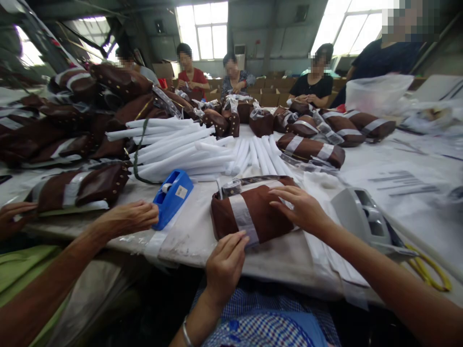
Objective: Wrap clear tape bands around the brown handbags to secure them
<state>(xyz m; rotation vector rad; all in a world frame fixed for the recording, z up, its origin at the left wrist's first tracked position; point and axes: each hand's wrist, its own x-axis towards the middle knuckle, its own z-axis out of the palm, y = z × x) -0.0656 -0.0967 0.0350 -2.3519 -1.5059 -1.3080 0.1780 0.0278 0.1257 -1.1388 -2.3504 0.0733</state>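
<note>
A brown bag wrapped with a grey-white strip lies on the table's near edge in front of me. My left hand, with a bracelet on the wrist, rests on the bag's near edge, its fingertips pressing on the lower end of the strip. My right hand lies flat with fingers stretched out on the bag's upper right side. Neither hand holds anything. A roll of tape sits just behind the bag.
A co-worker's hand reaches in from the left beside a blue tape dispenser. A grey tape dispenser and a yellow loop lie to the right. White rolled paper and several brown bags cover the table; several people sit at the far side.
</note>
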